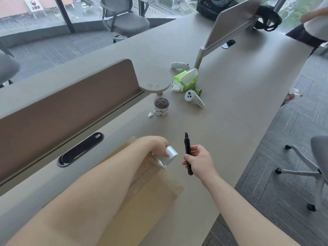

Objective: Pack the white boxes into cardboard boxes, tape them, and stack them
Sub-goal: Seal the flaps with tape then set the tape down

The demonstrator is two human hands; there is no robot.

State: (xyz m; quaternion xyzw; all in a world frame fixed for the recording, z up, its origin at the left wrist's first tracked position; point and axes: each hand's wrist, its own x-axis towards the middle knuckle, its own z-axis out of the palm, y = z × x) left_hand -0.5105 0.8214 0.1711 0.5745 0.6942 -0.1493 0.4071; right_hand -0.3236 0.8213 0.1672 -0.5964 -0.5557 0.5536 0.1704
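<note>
brown cardboard box [154, 197] lies flat on the desk [230, 121], partly under the left forearm. left hand [156, 144] curls its fingers round a clear tape roll [171, 153] at the box's far end; right hand [198, 162], just beside, grips a black utility knife [187, 144], tip pointing away.

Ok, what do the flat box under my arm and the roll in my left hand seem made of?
The flat box: brown cardboard, matte, judging by its dull tan face. The roll: likely clear plastic tape, glossy; light glints off it.
</note>
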